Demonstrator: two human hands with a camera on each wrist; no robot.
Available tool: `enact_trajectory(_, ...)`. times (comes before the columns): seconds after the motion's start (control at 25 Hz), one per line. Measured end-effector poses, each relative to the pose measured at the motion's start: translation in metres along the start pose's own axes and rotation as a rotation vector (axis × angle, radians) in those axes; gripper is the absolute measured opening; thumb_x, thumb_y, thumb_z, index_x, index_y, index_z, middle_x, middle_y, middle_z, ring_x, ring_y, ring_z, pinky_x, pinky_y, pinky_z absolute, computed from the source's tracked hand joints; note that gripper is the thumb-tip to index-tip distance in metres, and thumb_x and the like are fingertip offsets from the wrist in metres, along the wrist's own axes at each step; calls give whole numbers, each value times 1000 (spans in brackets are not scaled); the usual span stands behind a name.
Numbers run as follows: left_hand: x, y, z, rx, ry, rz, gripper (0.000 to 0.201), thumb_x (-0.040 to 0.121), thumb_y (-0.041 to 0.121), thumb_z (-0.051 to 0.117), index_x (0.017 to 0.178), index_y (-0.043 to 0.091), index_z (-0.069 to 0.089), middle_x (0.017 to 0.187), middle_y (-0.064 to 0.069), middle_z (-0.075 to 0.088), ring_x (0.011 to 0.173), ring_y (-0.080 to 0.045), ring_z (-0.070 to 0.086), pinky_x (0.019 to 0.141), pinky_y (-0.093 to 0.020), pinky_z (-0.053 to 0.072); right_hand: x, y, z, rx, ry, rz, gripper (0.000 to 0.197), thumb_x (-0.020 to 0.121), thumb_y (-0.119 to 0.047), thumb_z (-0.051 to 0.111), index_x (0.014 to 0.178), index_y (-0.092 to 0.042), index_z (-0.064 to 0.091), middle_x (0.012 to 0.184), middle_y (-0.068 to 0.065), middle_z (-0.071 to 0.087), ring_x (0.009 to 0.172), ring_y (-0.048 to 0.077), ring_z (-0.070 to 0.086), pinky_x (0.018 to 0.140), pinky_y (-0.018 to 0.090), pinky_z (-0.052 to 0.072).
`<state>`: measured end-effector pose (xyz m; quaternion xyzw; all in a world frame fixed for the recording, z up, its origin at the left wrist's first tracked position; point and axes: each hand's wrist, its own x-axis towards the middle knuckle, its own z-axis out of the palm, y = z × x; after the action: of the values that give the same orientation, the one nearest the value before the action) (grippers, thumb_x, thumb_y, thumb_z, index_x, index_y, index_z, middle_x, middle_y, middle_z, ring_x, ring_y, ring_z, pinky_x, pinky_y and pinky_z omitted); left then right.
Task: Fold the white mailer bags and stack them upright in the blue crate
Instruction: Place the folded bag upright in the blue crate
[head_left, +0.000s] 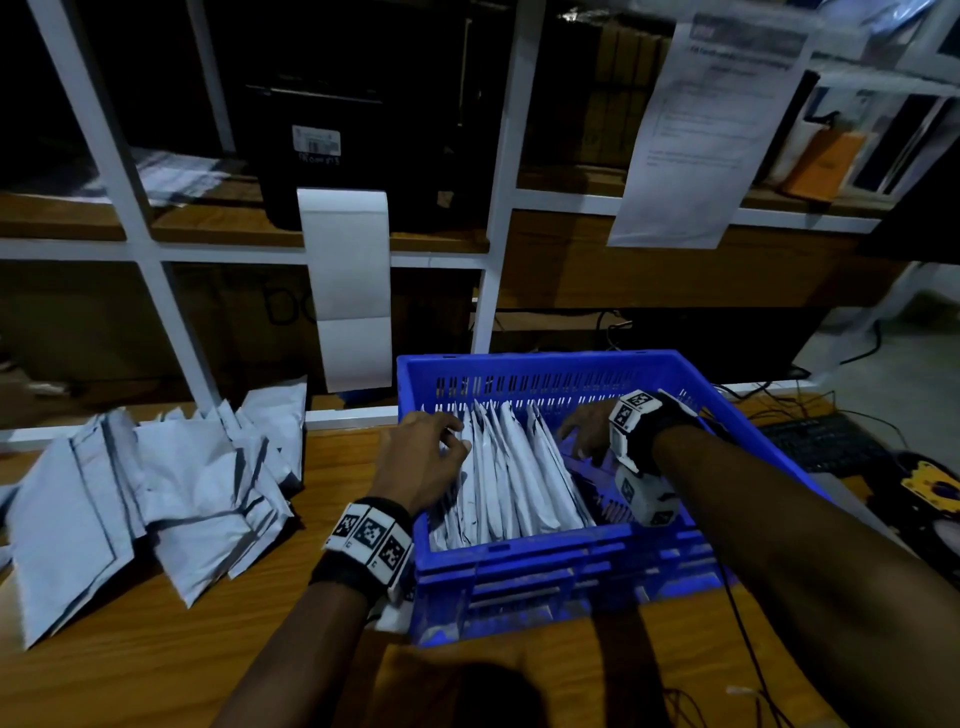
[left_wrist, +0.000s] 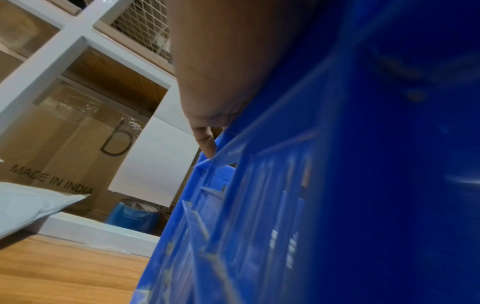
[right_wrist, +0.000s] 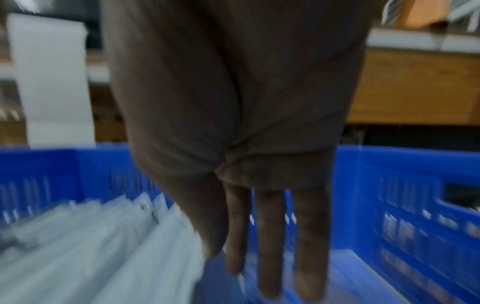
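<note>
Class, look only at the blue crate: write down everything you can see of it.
The blue crate looks like moulded plastic, rectangular and open-topped, with slotted walls and a ribbed near side. It stands on the wooden table. White mailer bags stand on edge in its left part, leaning; its right part shows bare floor. The left hand reaches over its left wall onto the bags; the right hand, fingers straight, is inside it.

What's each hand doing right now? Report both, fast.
Left hand: fingers curled onto the upright mailer bags; grip unclear.
Right hand: open, fingers straight, inside the blue crate.
</note>
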<state>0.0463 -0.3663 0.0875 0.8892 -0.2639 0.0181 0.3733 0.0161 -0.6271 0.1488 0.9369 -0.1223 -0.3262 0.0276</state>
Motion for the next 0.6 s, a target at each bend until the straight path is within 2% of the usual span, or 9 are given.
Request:
enact_trajectory(0.12,2,-1,2,-11,11,-13,22,93,38,63,112,27,67,103,10,69,93,-8,63,91,-38,54,-28,-14,-8,51,31,-30,48,103,-8,49,150,-16,43,159,10,36,129,32,53,93,32,48)
enact_trajectory(0.24,-3,4,-2,-95,55,-41,15,95,31,62,107,25,69,108,5,69,95,-8,63,87,-29,52,-68,-32,-16,87,171,-129,45,103,-12,45,148,-13,45,149,11,48,104,19,59,74,14,47)
enact_trajectory(0.28,-7,6,-6,-117,70,-31,14,96,28,61,106,23,69,106,4,69,95,-10,63,86,-29,51,-81,-38,-14,117,244,-163,44,103,-15,45,147,-14,46,147,11,50,102,17,58,76,15,48)
enact_trajectory(0.36,-18,8,-11,-142,60,17,15,97,26,60,108,21,69,106,2,69,98,-12,62,88,-34,53,-107,-46,-6,204,409,-222,43,103,-22,49,146,-20,46,147,8,51,122,23,56,100,35,48)
enact_trajectory(0.4,-24,8,-15,-146,36,42,17,97,28,59,111,21,68,108,3,69,101,-13,61,90,-37,53,-120,-50,0,263,492,-243,43,103,-24,51,146,-21,46,146,5,52,125,24,55,104,41,46)
enact_trajectory(0.48,-47,8,-22,-159,-17,89,23,98,30,60,119,21,65,118,2,66,110,-15,60,96,-39,51,-150,-63,21,383,646,-308,41,102,-25,54,143,-22,49,143,1,55,117,22,59,100,39,47)
enact_trajectory(0.56,-76,10,-33,-200,-41,110,29,100,31,60,128,22,60,126,3,61,115,-14,55,96,-31,46,-176,-82,45,483,764,-400,38,103,-26,54,141,-23,52,142,-3,55,111,17,60,94,34,48)
enact_trajectory(0.6,-92,13,-39,-233,-47,117,32,100,32,60,131,23,59,128,7,58,117,-8,51,94,-24,43,-184,-90,56,522,800,-433,37,103,-28,54,139,-24,53,142,-5,54,109,14,61,90,31,48)
